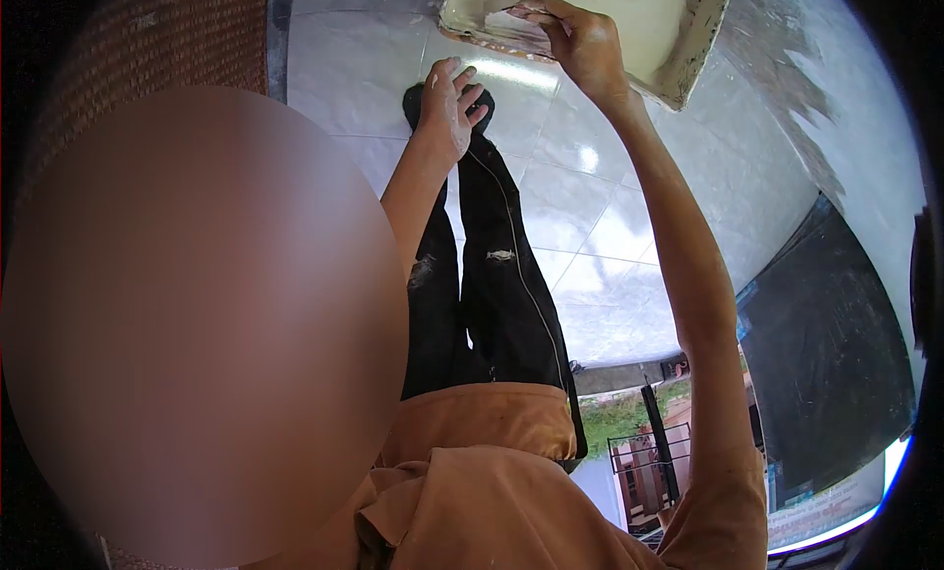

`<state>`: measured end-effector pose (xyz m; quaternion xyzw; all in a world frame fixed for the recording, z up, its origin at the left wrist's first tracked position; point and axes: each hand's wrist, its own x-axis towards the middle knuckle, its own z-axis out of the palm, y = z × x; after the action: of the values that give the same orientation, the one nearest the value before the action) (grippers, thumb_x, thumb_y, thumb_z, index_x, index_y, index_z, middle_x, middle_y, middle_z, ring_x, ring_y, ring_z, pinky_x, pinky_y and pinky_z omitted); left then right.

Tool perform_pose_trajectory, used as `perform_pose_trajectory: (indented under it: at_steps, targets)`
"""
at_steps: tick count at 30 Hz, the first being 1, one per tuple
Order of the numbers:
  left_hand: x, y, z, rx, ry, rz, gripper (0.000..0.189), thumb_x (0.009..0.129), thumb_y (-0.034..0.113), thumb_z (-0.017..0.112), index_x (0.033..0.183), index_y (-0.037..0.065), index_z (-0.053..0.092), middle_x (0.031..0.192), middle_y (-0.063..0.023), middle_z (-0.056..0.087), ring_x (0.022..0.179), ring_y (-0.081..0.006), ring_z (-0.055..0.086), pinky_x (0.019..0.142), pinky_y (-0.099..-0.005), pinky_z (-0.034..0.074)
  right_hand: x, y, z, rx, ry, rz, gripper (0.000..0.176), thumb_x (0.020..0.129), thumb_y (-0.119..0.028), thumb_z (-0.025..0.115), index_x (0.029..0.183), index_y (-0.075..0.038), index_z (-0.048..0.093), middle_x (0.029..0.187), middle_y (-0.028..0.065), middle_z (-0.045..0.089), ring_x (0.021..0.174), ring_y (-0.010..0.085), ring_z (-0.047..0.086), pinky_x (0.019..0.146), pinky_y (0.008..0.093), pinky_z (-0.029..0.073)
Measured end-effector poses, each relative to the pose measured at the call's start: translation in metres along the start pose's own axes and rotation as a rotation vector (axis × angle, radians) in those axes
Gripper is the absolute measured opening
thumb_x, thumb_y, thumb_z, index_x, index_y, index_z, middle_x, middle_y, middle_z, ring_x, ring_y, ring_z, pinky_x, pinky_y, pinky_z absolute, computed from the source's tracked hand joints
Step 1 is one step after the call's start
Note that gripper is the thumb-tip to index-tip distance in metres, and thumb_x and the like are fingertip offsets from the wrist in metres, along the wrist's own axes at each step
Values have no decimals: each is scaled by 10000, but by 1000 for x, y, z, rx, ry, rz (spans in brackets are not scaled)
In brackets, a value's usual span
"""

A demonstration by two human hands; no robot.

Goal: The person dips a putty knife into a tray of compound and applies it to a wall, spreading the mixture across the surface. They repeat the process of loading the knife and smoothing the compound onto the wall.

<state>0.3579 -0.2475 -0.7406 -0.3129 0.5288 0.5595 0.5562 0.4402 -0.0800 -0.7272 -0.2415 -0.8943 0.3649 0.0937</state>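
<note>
My right hand (pixel 588 51) reaches over the near side of a shallow, worn tray (pixel 678 96) that holds pale cream liquid (pixel 629 9). Its fingers are bent together at the tray's left part, and what they grip, if anything, I cannot make out. Whitish smears mark the fingers. Lower and to the left, my left hand (pixel 452 110) hangs in front of my black shoes (pixel 484 108), its fingers apart and nothing in it. White residue coats its palm and fingertips.
Glossy grey floor tiles (pixel 551 191) lie under my feet. A woven brown surface (pixel 187 39) fills the upper left. At right are a wall with peeling grey patches (pixel 787 68) and a dark panel (pixel 836 344). A large blurred oval (pixel 206 324) hides much of the left side.
</note>
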Motion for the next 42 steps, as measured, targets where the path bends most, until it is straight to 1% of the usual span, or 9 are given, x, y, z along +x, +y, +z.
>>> perform_pose_trajectory:
  at_steps: [10, 12, 13, 15, 16, 21, 25, 30, 42]
  targets:
    - [1, 3, -5, -15, 39, -36, 452, 927, 369, 482, 1301, 125, 417, 1327, -99, 481, 1209, -291, 472, 970, -464, 349, -21, 20, -8, 45, 19, 111, 199, 871, 41, 590, 1039, -14, 681, 980, 80, 722, 921, 191, 700, 831, 291, 546]
    - [0, 2, -4, -18, 38, -41, 458, 922, 367, 488, 1303, 124, 416, 1328, -101, 480, 1209, -290, 469, 972, -465, 346, -21, 22, -4, 171, 146, 34, 149, 865, -73, 644, 1001, -58, 706, 816, 70, 717, 613, 202, 630, 649, 272, 514]
    - [0, 2, -3, -21, 36, -44, 464, 917, 365, 495, 1305, 124, 415, 1329, -102, 479, 1210, -288, 467, 973, -466, 344, -18, 24, -6, 171, 148, 33, 149, 865, -73, 644, 1001, -58, 706, 816, 70, 717, 613, 202, 630, 649, 272, 514]
    - [-1, 2, 0, -19, 34, -36, 457, 911, 359, 502, 1293, 122, 421, 1329, -103, 479, 1216, -288, 461, 972, -467, 344, -8, 29, -12, 174, -3, 115, 202, 901, 15, 568, 1075, -11, 666, 1000, 83, 715, 949, 149, 678, 862, 272, 522]
    - [-3, 2, 2, -17, 32, -31, 451, 904, 353, 510, 1282, 120, 426, 1329, -103, 479, 1222, -287, 454, 971, -468, 344, 0, 34, -15, 173, 2, 113, 202, 901, 15, 568, 1075, -11, 666, 1000, 83, 715, 949, 149, 678, 862, 272, 522]
    - [-16, 15, 14, -6, 47, -6, 420, 891, 343, 524, 1241, 128, 436, 1334, -102, 477, 1224, -283, 450, 959, -463, 349, 24, 53, -45, 541, -136, 449, 235, 961, -88, 523, 1156, -2, 623, 970, 57, 679, 835, 119, 609, 760, 250, 493]
    - [-50, 43, 35, 60, 18, 84, 435, 881, 361, 546, 1237, 131, 451, 1363, -96, 467, 1217, -274, 454, 944, -448, 356, 17, 28, -86, 907, 89, 665, 262, 928, -47, 551, 1180, -1, 604, 869, 82, 669, 654, 160, 598, 594, 295, 505]
    - [-108, 97, 80, 159, -115, 311, 600, 925, 408, 484, 1439, 126, 356, 1454, -97, 406, 1348, -283, 364, 1099, -461, 240, 16, -35, -149, 1223, 236, 526, 311, 960, -12, 485, 1269, 17, 480, 950, 107, 634, 751, 163, 637, 685, 308, 568]
    - [-310, 220, 190, 433, -412, 1149, 543, 964, 366, 438, 1407, 56, 390, 1433, -120, 425, 1351, -274, 361, 1089, -398, 275, 48, -225, -325, 1487, 630, -26, 417, 942, -3, 528, 1320, -9, 351, 1136, 137, 595, 991, 190, 633, 848, 325, 589]
